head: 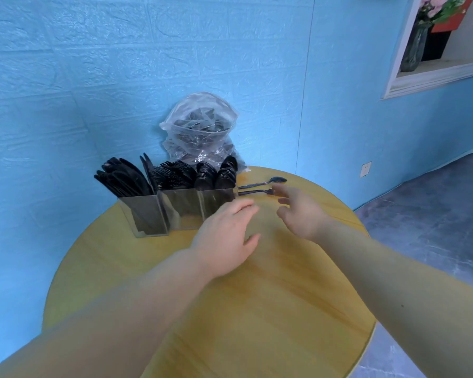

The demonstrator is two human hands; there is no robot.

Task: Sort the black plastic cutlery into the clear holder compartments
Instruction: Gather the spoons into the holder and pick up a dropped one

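Both hands blurred, fingers relaxed, grip on nothing. Right hand point(298, 211) nears fork point(256, 191) and spoon point(265, 182) at frame centre-right. Left hand point(227, 236) beside packed holder point(175, 211): bump risks tipping it; hasty reach risks flicking cutlery off bench point(230, 309).

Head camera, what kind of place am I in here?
Probably a small cafe or snack shop, though a home is possible. A round wooden table holds a clear holder packed with black cutlery, a plastic bag of more sits behind, and a wall niche displays flowers.

Both arms outstretched, left hand point(225, 241) and right hand point(301, 211) loose-fingered, empty.
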